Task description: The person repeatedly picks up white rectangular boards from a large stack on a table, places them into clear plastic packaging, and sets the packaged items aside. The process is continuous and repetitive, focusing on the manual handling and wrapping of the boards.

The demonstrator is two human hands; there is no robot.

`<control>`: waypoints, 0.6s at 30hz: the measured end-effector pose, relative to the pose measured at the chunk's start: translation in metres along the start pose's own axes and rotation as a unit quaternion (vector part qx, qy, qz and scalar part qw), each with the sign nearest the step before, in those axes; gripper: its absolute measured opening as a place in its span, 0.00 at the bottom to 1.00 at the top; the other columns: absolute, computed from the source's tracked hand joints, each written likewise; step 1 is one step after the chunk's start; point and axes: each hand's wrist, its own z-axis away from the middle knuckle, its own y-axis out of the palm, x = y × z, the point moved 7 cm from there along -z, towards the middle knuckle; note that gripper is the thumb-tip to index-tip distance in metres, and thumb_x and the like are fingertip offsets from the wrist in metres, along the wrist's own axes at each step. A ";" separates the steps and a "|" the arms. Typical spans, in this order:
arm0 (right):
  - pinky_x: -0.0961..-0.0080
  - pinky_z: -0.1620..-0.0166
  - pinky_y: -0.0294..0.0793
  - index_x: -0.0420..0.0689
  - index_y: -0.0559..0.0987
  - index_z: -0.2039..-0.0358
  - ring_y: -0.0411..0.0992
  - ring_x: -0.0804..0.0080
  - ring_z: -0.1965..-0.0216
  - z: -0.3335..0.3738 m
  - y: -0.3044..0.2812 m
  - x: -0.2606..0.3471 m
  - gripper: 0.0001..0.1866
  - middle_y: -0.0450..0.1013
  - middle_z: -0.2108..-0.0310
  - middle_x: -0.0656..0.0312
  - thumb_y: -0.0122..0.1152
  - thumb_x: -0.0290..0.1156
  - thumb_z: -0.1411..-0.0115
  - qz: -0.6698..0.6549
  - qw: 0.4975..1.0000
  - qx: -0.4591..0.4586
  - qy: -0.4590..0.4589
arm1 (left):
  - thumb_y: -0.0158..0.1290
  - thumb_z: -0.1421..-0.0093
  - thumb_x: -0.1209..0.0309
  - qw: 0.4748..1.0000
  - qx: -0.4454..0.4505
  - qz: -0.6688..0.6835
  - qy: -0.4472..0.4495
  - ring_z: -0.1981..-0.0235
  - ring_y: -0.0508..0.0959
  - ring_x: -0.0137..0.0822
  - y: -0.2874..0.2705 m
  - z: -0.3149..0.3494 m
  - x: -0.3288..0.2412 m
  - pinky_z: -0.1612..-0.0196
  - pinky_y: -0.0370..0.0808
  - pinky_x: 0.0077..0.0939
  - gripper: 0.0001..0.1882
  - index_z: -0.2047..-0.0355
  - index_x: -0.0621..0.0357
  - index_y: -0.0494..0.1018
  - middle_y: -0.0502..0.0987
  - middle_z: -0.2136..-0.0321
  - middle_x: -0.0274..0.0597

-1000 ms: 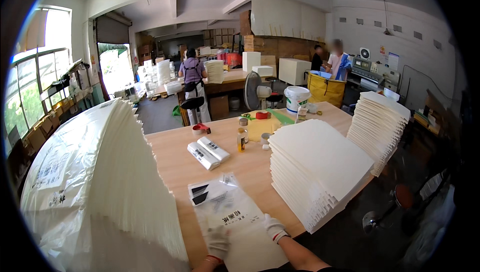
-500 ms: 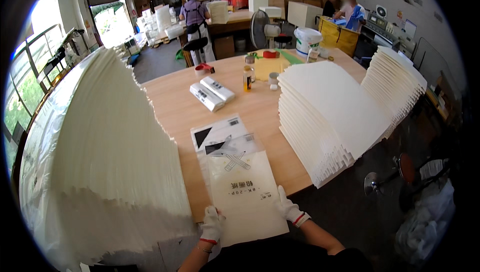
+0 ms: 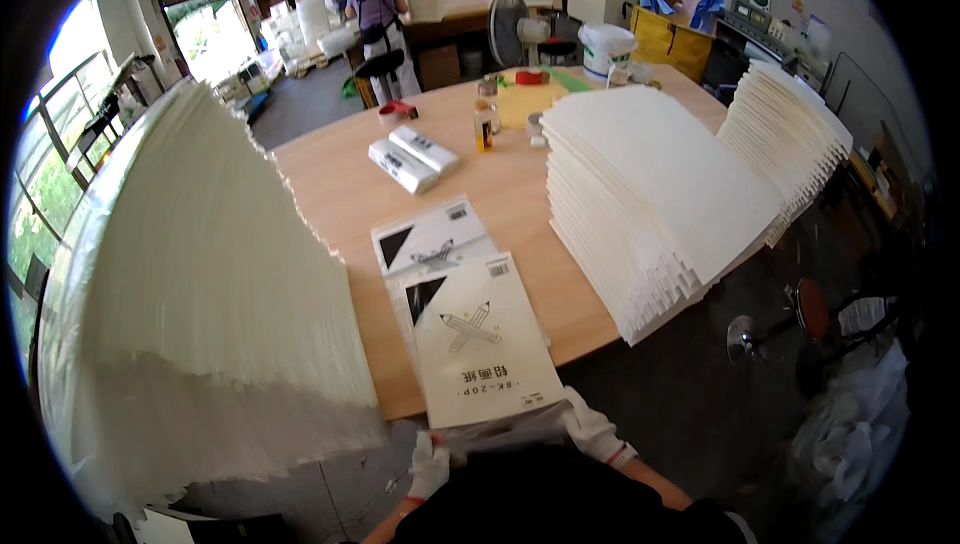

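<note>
A clear printed plastic bag (image 3: 485, 344) with a stack of cream paper inside lies in front of me, its near end over the table's edge. Crossed pencils and a black corner are printed on it. My left hand (image 3: 431, 464), in a white glove with a red cuff, is closed on the bag's near left corner. At the near right corner, my gloved right hand (image 3: 596, 431) grips the bag's loose end, fingertips partly hidden. Under the filled bag lie more printed plastic bags (image 3: 425, 229), which show beyond its far edge.
Tall paper stacks stand at left (image 3: 210, 274) and right (image 3: 660, 174). Farther back on the wooden table (image 3: 330, 164) are white wrapped packs (image 3: 405, 166), an amber bottle (image 3: 484, 131), a tape dispenser (image 3: 398, 112) and a white bucket (image 3: 606, 49). Other people work behind.
The paper has slid to the bag's far end, leaving slack plastic at the near end. Both hands have moved down toward my body, and the view has shifted slightly.
</note>
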 end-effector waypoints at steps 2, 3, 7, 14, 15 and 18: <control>0.59 0.57 0.78 0.45 0.64 0.31 0.80 0.53 0.62 0.025 0.005 -0.029 0.31 0.80 0.62 0.44 0.55 0.40 0.32 -0.025 0.987 0.155 0.033 | 0.51 0.44 0.78 0.996 -0.010 0.086 -0.031 0.72 0.75 0.46 0.000 0.000 0.021 0.68 0.72 0.40 0.01 0.71 0.61 0.70 0.73 0.75 0.48; 0.63 0.53 0.78 0.46 0.62 0.29 0.81 0.58 0.58 0.040 0.006 -0.043 0.34 0.81 0.61 0.45 0.57 0.41 0.33 -0.035 0.972 0.228 0.052 | 0.51 0.46 0.78 0.998 0.007 0.033 0.055 0.72 0.74 0.45 -0.004 0.001 0.013 0.68 0.72 0.39 0.02 0.72 0.61 0.69 0.72 0.76 0.47; 0.75 0.44 0.75 0.37 0.72 0.38 0.76 0.73 0.49 0.012 -0.006 -0.067 0.25 0.79 0.52 0.57 0.62 0.35 0.32 -0.413 0.891 0.123 0.143 | 0.52 0.50 0.82 0.977 0.047 0.009 0.209 0.73 0.72 0.46 0.002 -0.014 -0.098 0.67 0.72 0.35 0.05 0.73 0.60 0.69 0.70 0.75 0.47; 0.67 0.46 0.80 0.35 0.72 0.41 0.77 0.62 0.48 -0.037 0.047 0.064 0.19 0.75 0.46 0.51 0.54 0.30 0.28 -0.641 0.740 0.191 0.079 | 0.60 0.47 0.74 0.846 0.071 -0.218 0.481 0.69 0.80 0.48 -0.017 0.024 -0.366 0.67 0.76 0.40 0.05 0.71 0.55 0.73 0.77 0.70 0.44; 0.66 0.48 0.81 0.35 0.73 0.42 0.78 0.63 0.50 -0.049 0.047 0.082 0.18 0.76 0.48 0.51 0.54 0.28 0.29 -0.661 0.727 0.175 0.058 | 0.61 0.46 0.72 0.818 0.068 -0.248 0.514 0.69 0.80 0.49 -0.025 0.039 -0.387 0.67 0.77 0.41 0.06 0.69 0.55 0.75 0.78 0.70 0.44; 0.67 0.52 0.82 0.34 0.74 0.42 0.78 0.65 0.53 -0.085 -0.001 0.161 0.18 0.76 0.50 0.53 0.52 0.28 0.29 -0.571 0.808 0.094 -0.113 | 0.62 0.44 0.64 0.829 0.135 -0.263 0.475 0.73 0.81 0.47 -0.076 0.088 -0.453 0.68 0.77 0.40 0.11 0.64 0.54 0.78 0.79 0.72 0.44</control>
